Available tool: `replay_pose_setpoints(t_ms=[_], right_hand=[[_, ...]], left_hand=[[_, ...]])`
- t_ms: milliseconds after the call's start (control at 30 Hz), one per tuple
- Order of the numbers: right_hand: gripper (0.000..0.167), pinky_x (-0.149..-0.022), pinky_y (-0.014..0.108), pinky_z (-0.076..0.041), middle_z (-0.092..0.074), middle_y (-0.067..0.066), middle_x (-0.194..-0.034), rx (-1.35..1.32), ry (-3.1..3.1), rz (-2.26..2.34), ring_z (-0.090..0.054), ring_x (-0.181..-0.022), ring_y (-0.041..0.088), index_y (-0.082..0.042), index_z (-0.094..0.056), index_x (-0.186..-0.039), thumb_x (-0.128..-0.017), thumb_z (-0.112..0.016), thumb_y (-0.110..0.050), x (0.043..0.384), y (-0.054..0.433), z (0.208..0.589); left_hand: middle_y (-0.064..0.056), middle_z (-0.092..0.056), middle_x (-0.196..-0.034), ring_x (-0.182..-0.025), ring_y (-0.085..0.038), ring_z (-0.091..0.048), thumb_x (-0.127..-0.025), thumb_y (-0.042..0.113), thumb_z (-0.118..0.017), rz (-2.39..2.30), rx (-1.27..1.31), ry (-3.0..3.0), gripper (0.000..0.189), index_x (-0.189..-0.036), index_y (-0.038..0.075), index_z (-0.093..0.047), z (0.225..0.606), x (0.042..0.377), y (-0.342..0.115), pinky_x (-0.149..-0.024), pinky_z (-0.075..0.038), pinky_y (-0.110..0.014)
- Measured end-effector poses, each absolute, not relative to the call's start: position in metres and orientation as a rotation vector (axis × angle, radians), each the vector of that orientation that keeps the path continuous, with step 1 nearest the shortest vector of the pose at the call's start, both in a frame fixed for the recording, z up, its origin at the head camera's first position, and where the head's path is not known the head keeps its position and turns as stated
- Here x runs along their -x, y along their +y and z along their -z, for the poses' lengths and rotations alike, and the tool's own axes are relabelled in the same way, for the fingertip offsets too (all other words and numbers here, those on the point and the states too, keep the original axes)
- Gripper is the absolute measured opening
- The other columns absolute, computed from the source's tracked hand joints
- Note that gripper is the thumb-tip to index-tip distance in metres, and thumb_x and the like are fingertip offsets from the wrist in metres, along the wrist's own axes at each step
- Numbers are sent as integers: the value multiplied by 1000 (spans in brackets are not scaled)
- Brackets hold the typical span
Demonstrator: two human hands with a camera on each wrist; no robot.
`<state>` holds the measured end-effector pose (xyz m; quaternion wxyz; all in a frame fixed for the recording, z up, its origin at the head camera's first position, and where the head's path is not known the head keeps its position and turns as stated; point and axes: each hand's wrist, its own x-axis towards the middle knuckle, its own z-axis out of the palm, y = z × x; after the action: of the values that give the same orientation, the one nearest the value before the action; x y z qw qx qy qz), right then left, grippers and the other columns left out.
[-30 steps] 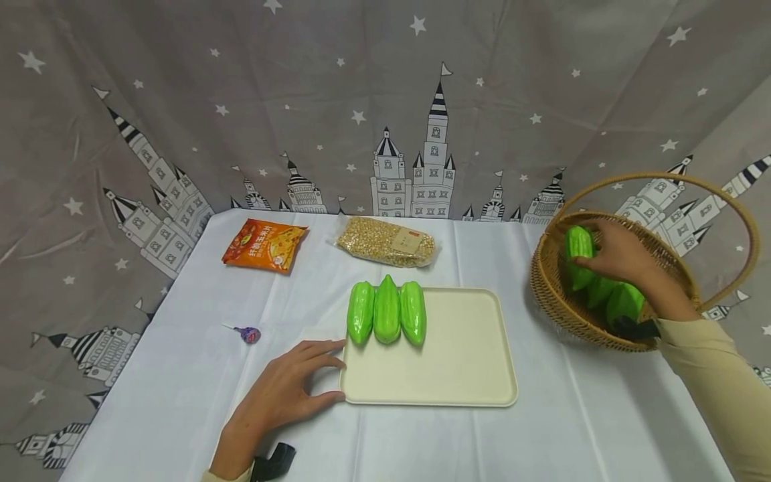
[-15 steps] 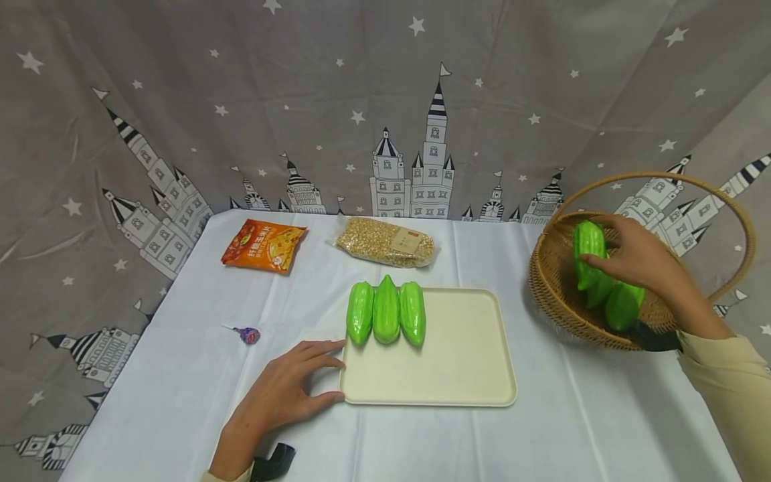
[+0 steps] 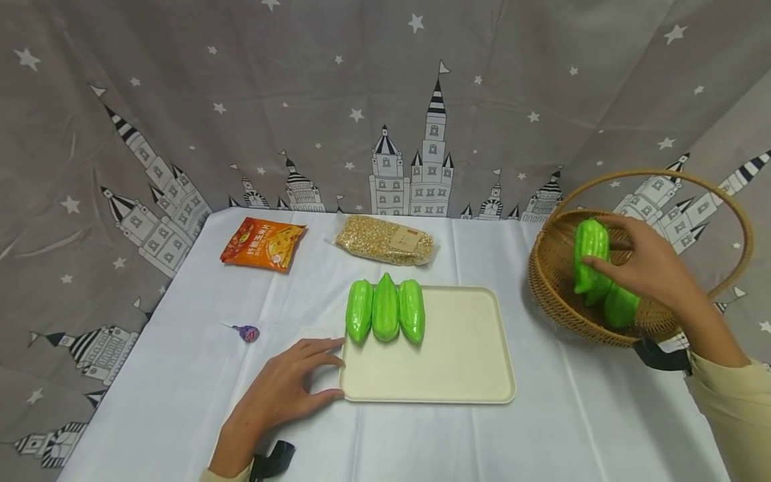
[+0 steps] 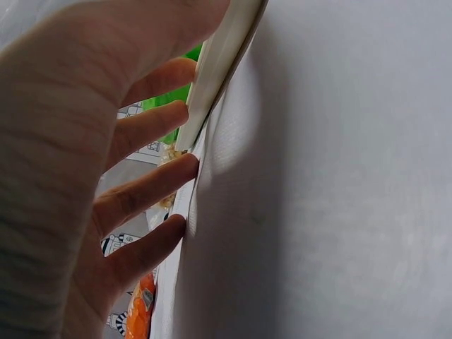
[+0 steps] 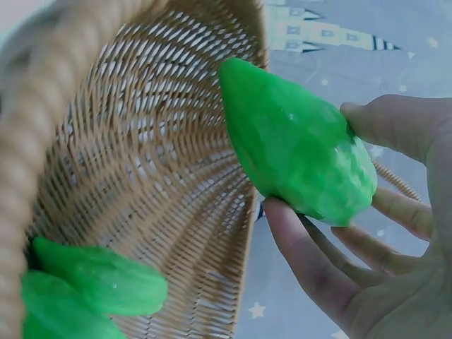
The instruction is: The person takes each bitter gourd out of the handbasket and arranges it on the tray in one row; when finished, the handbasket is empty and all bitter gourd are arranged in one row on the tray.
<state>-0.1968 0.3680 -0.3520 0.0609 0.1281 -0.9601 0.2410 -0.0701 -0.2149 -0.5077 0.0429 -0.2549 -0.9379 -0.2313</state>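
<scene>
My right hand [image 3: 647, 264] pinches a green ridged gourd [image 3: 591, 251] between thumb and fingers, over the wicker basket [image 3: 551, 314] at the right. In the right wrist view the gourd [image 5: 296, 145] points its tapered end toward the basket wall. Below it, at least two more green gourds [image 3: 620, 306] lie in the basket. Three green gourds [image 3: 385, 311] lie side by side at the upper left of the cream tray [image 3: 464, 355], tops over its far rim. My left hand [image 3: 286, 381] rests beside the tray with spread fingers, thumb and fingertips at its left edge.
An orange snack bag [image 3: 263, 244] lies at the back left, and a clear bag of corn kernels [image 3: 382, 239] lies behind the tray. A purple lollipop [image 3: 247, 333] is left of the tray. The basket's tall handle [image 3: 747, 234] arches on its right side. A patterned curtain [image 3: 301, 87] hangs behind.
My right hand has drawn slightly right and toward me with the pinched gourd, which has also shifted a little to the right. My left hand and the tray stay put.
</scene>
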Motion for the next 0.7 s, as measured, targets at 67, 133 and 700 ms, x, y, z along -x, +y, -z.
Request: replay_pose_setpoints(t_ms=[67,133,700], right_hand=[[80,-99,78,-42,-50,37,-150,-373,-2899,-742,-52,-130,61,8,-46,-153,-90,-88,-20,192,365,350],[81,-96,75,-46,-52,35,-148,-364,-2891,-744,-57,-125,60,6,-47,-154,-90,-88,-23,187,360,349],[79,-67,10,-57,-54,24,-143,-412,-2743,-989,-74,-103,8,-10,-52,-157,-88,-91,-15,153,311,360]], left_hand=[[10,-66,-148,-132,-15,-64,-80,54,-93,704,774,-2874,44,-116,32,-80,507,70,-215,-102,-60,-41],[10,-66,-148,-132,-15,-64,-80,54,-93,705,770,-2876,44,-115,32,-80,507,70,-215,-102,-60,-41],[8,-68,-146,-130,-16,-66,-80,52,-94,702,848,-2755,44,-115,30,-79,512,71,-218,-98,-61,-40]])
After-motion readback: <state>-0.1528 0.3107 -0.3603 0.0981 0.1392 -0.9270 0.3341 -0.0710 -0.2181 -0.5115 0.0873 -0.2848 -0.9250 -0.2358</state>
